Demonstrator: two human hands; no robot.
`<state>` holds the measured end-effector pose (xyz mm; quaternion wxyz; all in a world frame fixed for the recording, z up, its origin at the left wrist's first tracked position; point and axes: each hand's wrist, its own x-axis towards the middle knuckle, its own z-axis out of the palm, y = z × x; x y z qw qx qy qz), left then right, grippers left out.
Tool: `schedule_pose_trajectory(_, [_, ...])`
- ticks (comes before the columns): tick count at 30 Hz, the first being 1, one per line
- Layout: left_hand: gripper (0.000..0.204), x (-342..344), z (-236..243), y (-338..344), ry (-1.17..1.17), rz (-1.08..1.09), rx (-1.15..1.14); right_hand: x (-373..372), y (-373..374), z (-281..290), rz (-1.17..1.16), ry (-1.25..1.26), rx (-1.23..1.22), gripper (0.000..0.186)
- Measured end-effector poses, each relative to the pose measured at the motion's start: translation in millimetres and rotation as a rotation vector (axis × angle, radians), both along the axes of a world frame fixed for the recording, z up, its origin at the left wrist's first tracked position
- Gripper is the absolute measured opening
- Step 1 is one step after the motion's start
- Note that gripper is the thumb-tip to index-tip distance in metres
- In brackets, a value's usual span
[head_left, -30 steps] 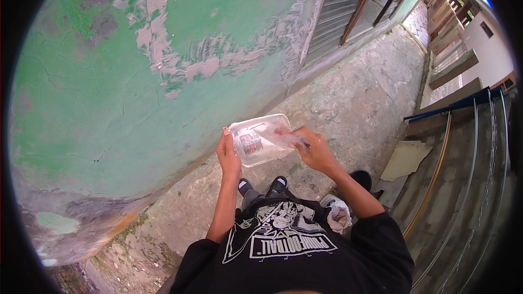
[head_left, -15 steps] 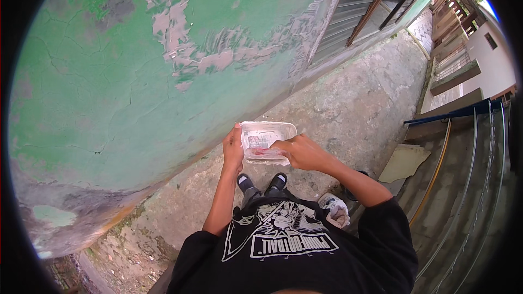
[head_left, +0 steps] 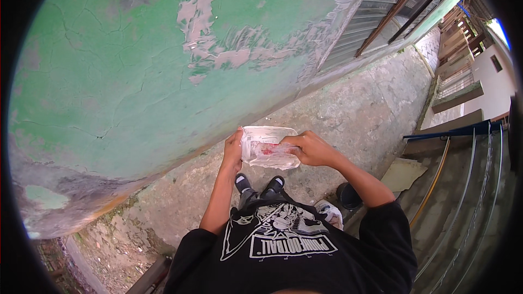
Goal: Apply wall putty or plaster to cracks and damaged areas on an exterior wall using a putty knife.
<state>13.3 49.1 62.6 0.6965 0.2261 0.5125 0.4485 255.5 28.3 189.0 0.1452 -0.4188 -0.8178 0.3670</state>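
A rectangular whitish plastic tub [head_left: 272, 129], smeared with pale paste, is held level in front of me above the concrete ground. My left hand [head_left: 233, 149] is closed around its left end, thumb up by the rim. In my right hand [head_left: 311, 148], at the tub's right side, is a paste-coated scraper [head_left: 266, 148] with some red showing. Its flat part lies inside the tub, pointing left; the fingers hide the grip end.
A cracked green wall [head_left: 131, 76] with rough grey filler patches [head_left: 210, 49] runs along my left and front. By my right side are a dark bucket [head_left: 349, 196], a white bag [head_left: 330, 212], a pale board [head_left: 403, 174] and several strung lines [head_left: 430, 185].
My right hand has shifted slightly right and the scraper shows more clearly inside the tub. The view has turned a little, moving the wall rightward; the bucket is more visible.
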Motion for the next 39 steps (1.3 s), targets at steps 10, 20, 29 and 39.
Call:
schedule_pose_trajectory(10, [0.043,-10,2,4,-0.012,-0.043,-0.037,5,18,3,0.038,-0.019,-0.109,0.023])
schedule_pose_trajectory(20, [0.046,-19,-9,13,-0.092,-0.023,0.008,17,37,-11,-0.134,0.299,-0.147,0.022])
schedule_pose_trajectory(29, [0.04,-30,28,27,-0.062,0.142,0.171,-15,44,-26,-0.617,1.194,-0.464,0.028])
schedule_pose_trajectory(39, [0.044,-82,71,37,-0.08,0.289,0.276,-81,81,0,-0.506,1.672,-0.59,0.031])
